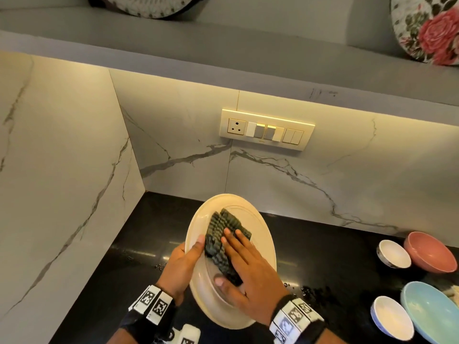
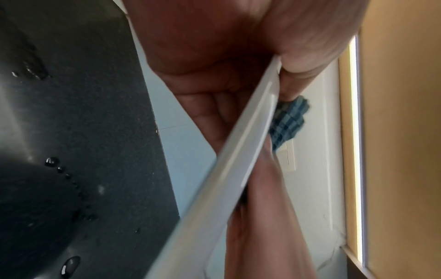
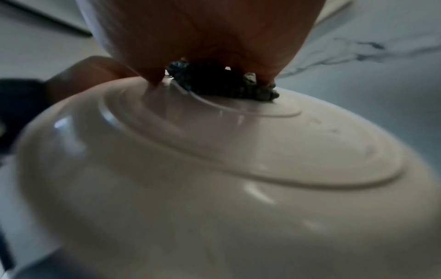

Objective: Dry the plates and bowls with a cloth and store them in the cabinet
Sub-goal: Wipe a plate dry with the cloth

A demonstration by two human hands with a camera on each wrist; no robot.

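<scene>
Warm light is cast by a strip (image 1: 248,93) under the shelf (image 1: 223,60); glare is seen on the counter (image 1: 139,254). Edges are bent by the wide lens. Both wrist views are dim and blurred.

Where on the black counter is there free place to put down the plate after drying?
The black counter is bare between the plate and the bowls, and also left of the left hand toward the marble side wall, though water drops lie near both. It is crowded at the right edge: small white bowl, pink bowl, blue bowl, another white bowl.
</scene>
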